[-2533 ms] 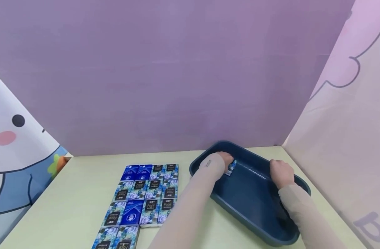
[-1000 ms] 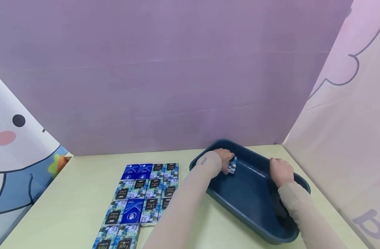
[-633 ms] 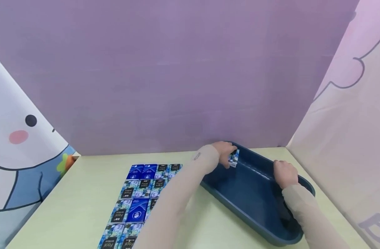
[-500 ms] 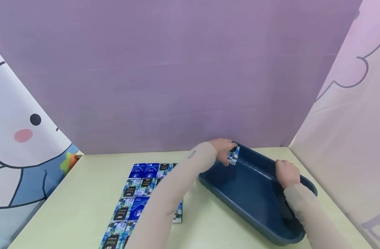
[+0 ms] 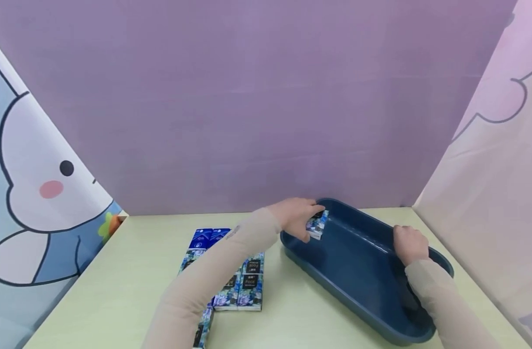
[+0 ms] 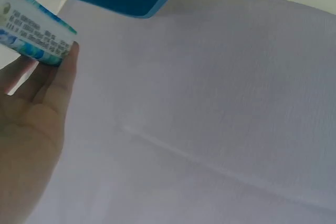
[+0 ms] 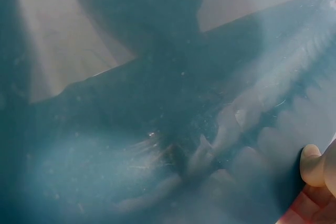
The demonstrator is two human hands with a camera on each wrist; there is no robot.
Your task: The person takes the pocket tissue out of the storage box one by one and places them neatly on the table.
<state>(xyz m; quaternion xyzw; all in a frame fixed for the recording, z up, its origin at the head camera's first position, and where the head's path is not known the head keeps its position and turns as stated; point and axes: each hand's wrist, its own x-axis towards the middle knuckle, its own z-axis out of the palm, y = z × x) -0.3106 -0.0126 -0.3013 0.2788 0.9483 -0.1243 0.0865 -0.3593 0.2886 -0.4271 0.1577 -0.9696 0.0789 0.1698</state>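
My left hand (image 5: 295,218) pinches a small floral tissue pack (image 5: 317,225) between thumb and fingers, above the left end of a dark blue plastic tray (image 5: 357,266). In the left wrist view, printed text shows on the side of the tissue pack (image 6: 38,29), and the fingertips press along its edge. My right hand (image 5: 411,245) grips the tray's far rim on the right. Its thumb (image 7: 314,167) lies against the inner wall in the right wrist view. The tray's visible floor holds nothing.
Rows of tissue packs (image 5: 250,286), floral and plain blue, lie flat on the pale yellow table (image 5: 148,252) left of the tray. My left forearm hides many of them. A purple wall (image 5: 248,121) stands behind, with printed panels at both sides.
The left hand has lifted the tissue pack from the tray's floor and drawn it left toward the rim. The right hand keeps its grip. The head view has turned slightly left.
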